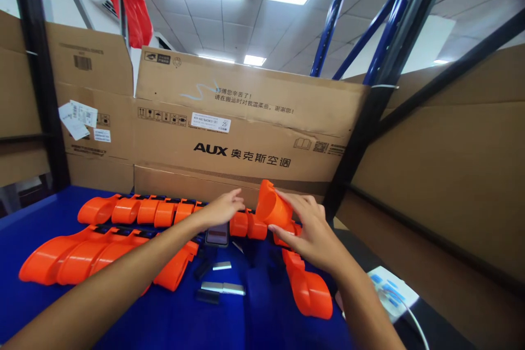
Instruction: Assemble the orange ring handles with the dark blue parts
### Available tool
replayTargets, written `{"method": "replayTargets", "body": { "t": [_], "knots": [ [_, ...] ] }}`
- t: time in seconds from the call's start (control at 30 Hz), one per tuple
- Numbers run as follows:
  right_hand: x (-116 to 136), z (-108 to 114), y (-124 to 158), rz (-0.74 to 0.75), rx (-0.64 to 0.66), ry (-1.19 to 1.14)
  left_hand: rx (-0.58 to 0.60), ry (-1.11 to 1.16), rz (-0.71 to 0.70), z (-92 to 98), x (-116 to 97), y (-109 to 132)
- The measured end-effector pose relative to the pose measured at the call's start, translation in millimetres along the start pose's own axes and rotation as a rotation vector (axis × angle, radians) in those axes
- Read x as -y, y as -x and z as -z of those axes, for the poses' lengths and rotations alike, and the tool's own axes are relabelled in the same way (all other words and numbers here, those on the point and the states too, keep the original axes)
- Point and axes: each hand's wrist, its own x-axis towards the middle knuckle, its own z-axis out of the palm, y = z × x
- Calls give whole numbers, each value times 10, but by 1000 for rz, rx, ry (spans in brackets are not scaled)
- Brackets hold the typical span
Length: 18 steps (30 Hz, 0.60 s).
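Observation:
An orange curved plastic piece is held up in my right hand, between the thumb and fingers. To its left, my left hand reaches over the back row of orange pieces, its fingers partly extended and nothing visible in them. Below that hand lies a phone. A second row of larger orange pieces sits at the left front, partly hidden behind my left forearm. More orange pieces lie at the right, near my right wrist.
Silver metal pieces and a small black object rest on the blue surface. Cardboard panels stand at the back and right, with dark posts. A white power strip with a cable is at the right.

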Motion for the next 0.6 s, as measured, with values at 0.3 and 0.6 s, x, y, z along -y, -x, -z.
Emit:
{"method": "replayTargets", "body": {
  "t": [0.3,0.6],
  "knots": [
    [610,-194,-55,212,135,-237,-201,1149,168,-300,-165,640],
    [439,-601,-45,130,-16,-464,-442,1263,86,-420,-112,788]
  ]
}}
